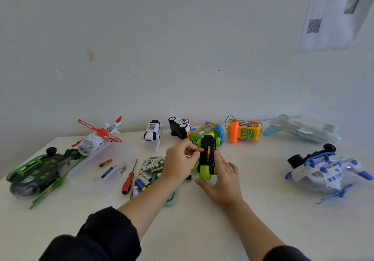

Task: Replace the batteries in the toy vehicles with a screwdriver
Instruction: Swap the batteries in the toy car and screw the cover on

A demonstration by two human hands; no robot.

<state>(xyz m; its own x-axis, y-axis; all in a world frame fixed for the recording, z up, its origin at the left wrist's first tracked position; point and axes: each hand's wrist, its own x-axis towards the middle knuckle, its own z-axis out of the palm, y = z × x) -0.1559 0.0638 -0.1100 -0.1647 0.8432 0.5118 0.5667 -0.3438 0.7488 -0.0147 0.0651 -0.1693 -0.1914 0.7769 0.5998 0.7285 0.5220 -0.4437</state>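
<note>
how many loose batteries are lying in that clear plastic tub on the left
2: an orange-and-black battery toward the far side of the clear plastic tub, and a blue-and-black battery just nearer. None looks hidden.

A blurred sheet (336, 11), seemingly bearing a QR code, hangs on the wall (162, 48).

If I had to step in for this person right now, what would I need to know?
Left hand pinches an orange-tipped battery beside the upturned black-and-green toy car. Right hand steadies the car.
One battery already shows in the car's open bay.
Red-handled screwdriver lies on the table, left of the tray of batteries; clear box holds a few more.
Left: seat this battery, refit the cover, then the other toys.
</note>
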